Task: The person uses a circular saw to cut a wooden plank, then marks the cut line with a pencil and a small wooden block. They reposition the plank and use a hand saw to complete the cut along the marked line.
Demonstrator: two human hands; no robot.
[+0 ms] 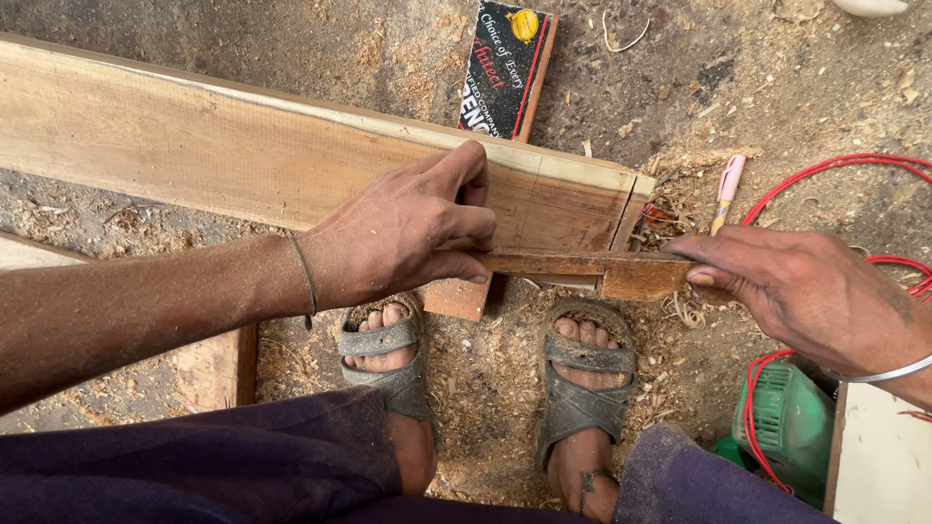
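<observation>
Pressing down near the person's sandalled feet point(485, 388), the left hand point(398, 233) pins a narrow brown wooden try square point(582, 267) against the near edge of a long pale wooden plank point(243, 146), its fingers point(456, 267) curled narrowly over the tool's left part. The square's long axis runs left to right, along the plank's edge, and its thicker stock end lies under the right hand point(806, 291), whose fingers point(699, 262) lie flat and nearly closed upon it. Both hands touch the tool; the left sits nearer the plank's middle, the right beyond its cut end. Just beyond the right hand lies a pink-capped pencil point(726, 189) on the sawdust-strewn floor point(777, 78); a red cable point(835, 170) loops nearby, toward a green power tool point(791, 417). Farther off rests a black printed cardboard box point(505, 68).
</observation>
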